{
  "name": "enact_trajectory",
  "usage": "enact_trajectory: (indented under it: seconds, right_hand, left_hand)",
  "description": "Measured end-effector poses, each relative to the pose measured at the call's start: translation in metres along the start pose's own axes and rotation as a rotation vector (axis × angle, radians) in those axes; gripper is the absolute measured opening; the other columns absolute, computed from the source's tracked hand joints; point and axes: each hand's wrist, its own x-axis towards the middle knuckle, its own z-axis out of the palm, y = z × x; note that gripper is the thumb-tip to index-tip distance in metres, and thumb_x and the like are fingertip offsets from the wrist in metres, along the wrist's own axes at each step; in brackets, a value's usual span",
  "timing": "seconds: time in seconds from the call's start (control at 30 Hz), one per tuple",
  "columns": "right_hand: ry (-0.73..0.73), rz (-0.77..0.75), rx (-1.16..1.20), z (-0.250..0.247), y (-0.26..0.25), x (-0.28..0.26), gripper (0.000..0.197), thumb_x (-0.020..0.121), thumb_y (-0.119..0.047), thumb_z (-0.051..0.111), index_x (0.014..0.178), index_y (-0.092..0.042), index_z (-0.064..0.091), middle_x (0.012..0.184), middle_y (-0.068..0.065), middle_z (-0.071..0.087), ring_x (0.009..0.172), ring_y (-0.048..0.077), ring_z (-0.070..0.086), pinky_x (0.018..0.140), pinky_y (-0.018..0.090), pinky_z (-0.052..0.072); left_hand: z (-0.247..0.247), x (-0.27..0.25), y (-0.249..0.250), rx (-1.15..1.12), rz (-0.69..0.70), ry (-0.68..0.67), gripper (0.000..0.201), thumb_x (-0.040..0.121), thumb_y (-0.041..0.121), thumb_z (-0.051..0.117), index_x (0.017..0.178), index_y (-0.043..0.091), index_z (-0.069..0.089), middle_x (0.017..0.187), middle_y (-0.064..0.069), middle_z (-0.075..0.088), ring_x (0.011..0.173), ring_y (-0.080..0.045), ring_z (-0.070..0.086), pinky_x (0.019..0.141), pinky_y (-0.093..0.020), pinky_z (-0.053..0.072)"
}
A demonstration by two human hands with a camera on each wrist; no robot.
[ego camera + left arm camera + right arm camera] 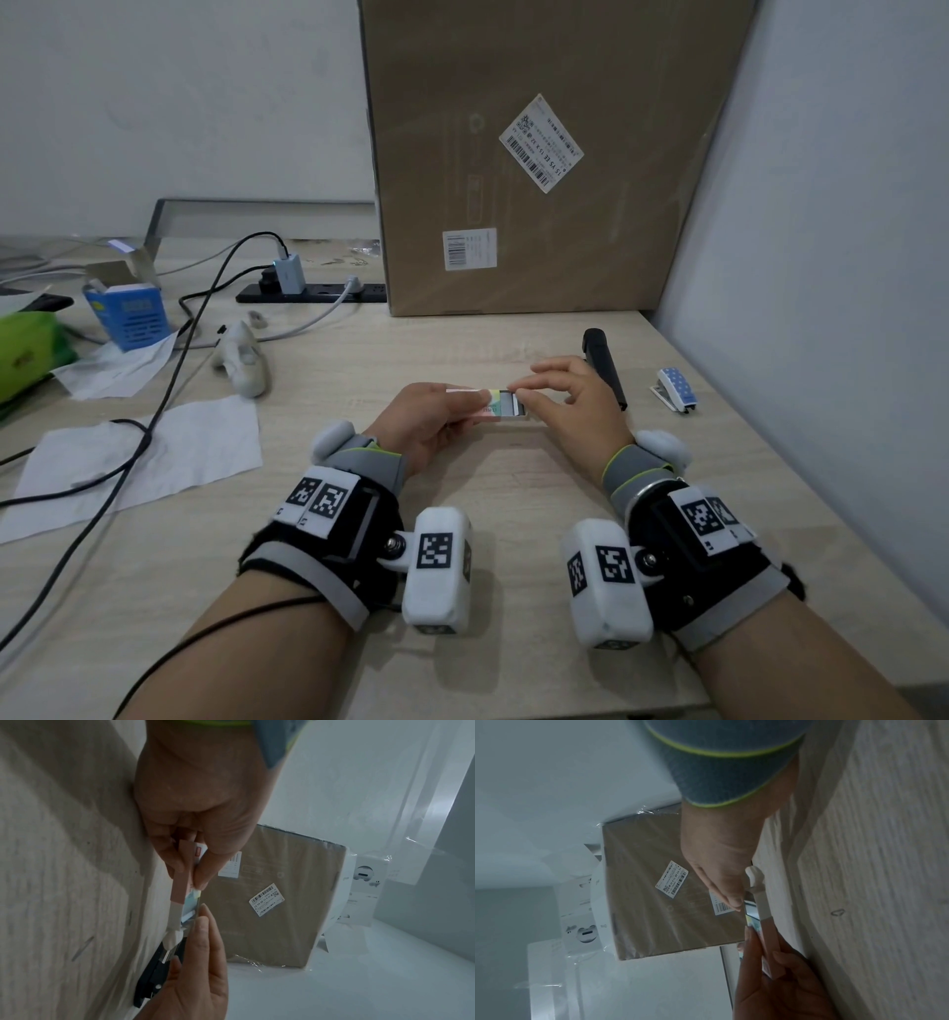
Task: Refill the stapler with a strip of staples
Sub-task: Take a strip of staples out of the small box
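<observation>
Seen from above: a pale wood-grain desk [513,488], two forearms in sensor-laden wrist straps.

Centre of desk — a small pink-and-green cardboard staple box [488,408], gripped by the left hand [426,426] with thumb and curled fingers pinching its closed end, probably to keep the box steady against the desktop. Inner tray slid partly out toward the right, silvery staple strips [513,403] exposed.

Right hand [570,401] poised at that open end, thumb and forefinger tips pressed close on the staples, other fingers loosely fanned; likely working one strip loose. Full pinch or mere touch — cannot tell.

Just behind the right hand, a long black stapler [606,367], lying flat, untouched, apparently kept within easy reach for loading. Farther right, a small blue dotted stapler [678,388].

Behind, a large brown cardboard carton [539,154] leaning on the wall. At left, white tissues [154,452], black cables [169,370], a blue box [131,316].
</observation>
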Motion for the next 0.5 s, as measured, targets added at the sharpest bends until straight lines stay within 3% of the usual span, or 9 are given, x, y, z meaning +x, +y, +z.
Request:
enact_trajectory:
  seconds: [0.07,0.17,0.33,0.5]
  right_hand:
    - [-0.003,-0.014,-0.043,-0.0001,0.0005,0.0003,0.012,0.083,-0.020,0.067,0.090,-0.020,0.077,0.107,-0.005,0.056,0.112,0.010,0.049,0.085,0.016,0.034]
    - [0.008,-0.042,-0.070,0.0003,0.0013,0.0003,0.013,0.082,-0.019,0.068,0.091,-0.021,0.077,0.106,-0.004,0.057,0.110,0.011,0.049,0.085,0.007,0.031]
    - [0.008,-0.046,-0.091,0.0009,0.0013,0.0009,0.015,0.081,-0.019,0.069,0.094,-0.022,0.076,0.104,-0.005,0.059,0.105,0.007,0.049,0.079,-0.005,0.028]
    - [-0.025,-0.054,-0.056,-0.0001,-0.0007,-0.0002,0.014,0.079,-0.015,0.070,0.092,-0.018,0.075,0.097,-0.008,0.061,0.095,0.005,0.053,0.076,-0.004,0.031]
  left_hand:
    - [-0.0006,0.0002,-0.0002,0.007,0.000,0.001,0.024,0.083,0.009,0.066,0.101,-0.007,0.066,0.075,-0.015,0.067,0.057,-0.016,0.064,0.057,-0.022,0.056]
    - [-0.0011,-0.0003,-0.0002,0.010,0.000,0.007,0.029,0.083,0.010,0.066,0.105,-0.008,0.065,0.079,-0.016,0.066,0.058,-0.015,0.064,0.056,-0.021,0.056]
    - [-0.0013,-0.0026,0.0002,-0.034,0.002,0.012,0.023,0.083,0.010,0.066,0.100,-0.004,0.064,0.063,-0.011,0.068,0.050,-0.014,0.065,0.051,-0.021,0.054]
    - [-0.0027,-0.0029,0.0009,-0.021,0.019,0.025,0.032,0.083,0.010,0.065,0.108,-0.010,0.062,0.072,-0.015,0.064,0.051,-0.015,0.063,0.050,-0.021,0.054]
